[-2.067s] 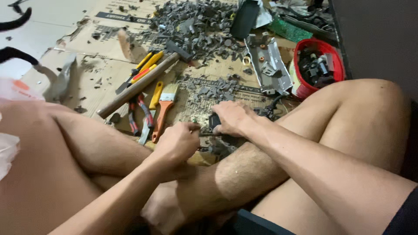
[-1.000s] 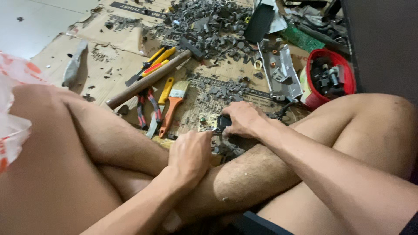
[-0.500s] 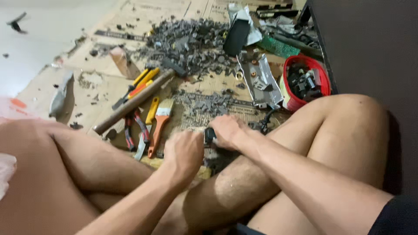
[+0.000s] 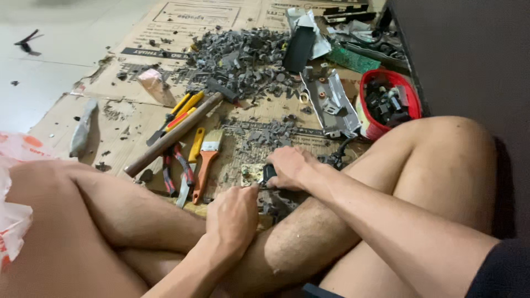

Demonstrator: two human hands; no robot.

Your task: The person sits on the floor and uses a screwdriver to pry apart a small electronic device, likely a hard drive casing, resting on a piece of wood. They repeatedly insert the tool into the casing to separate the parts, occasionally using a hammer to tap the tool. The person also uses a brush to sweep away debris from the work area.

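Both hands (image 4: 234,212) (image 4: 290,165) closed on small board (image 4: 253,174) just right of brush (image 4: 205,160). Big chip pile (image 4: 243,55) beyond brush done; board unfinished, I reckon.

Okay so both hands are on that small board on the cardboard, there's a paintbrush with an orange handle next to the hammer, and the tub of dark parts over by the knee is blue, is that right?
Not quite: the tub of dark parts is red, not blue, as the head view shows. The rest holds: the left hand and right hand are on the small board, and the orange-handled paintbrush lies beside the hammer.
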